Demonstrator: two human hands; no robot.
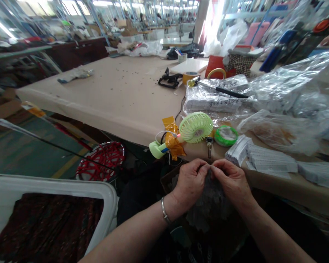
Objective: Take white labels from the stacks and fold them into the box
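Both my hands meet just below the table's front edge. My left hand [190, 182] and my right hand [231, 182] each pinch the top of a crumpled grey, translucent piece of material [208, 210] that hangs between them over my lap. A silver bangle circles my left wrist. Just above the hands, on the table edge, lie a pale green hand fan [194, 127] taped with yellow tape, a green tape roll [226, 135] and stacks of white labels [263, 157].
The beige table [120, 95] carries clear plastic bags [285, 87], a black-handled tool [222, 88], a black strap [168, 79] and a red basket [218, 65]. A white bin [44, 219] with dark red cloth sits at my left, beside a red wire stool [102, 160].
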